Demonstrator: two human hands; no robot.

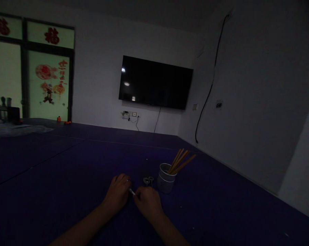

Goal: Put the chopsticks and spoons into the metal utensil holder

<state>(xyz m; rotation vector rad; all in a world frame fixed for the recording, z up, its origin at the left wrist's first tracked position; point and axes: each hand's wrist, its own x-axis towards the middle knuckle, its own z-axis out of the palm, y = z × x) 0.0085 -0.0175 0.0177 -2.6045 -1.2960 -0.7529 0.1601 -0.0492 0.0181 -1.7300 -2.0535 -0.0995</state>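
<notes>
My left hand (118, 189) rests low over the dark blue tabletop, fingers curled, with a ring on one finger. A small, thin white stick-like piece (132, 192) spans the gap between my two hands. My right hand (149, 201) is closed, its thumb and fingertips pinching the right end of that piece. The other end meets the fingers of my left hand, which cover it. Just beyond my right hand lie scissors (146, 181), whose ring handles show while the blades are hidden. A grey metal cup (166, 182) with several thin wooden sticks (181, 162) stands to their right.
The blue table (80, 164) stretches to the far wall, with a few tiny white scraps on it. Clear plastic sheeting (21, 130) and small orange items (59, 119) lie far left. A television (155, 83) and a hanging black cable (210, 90) are on the walls. The room is dim.
</notes>
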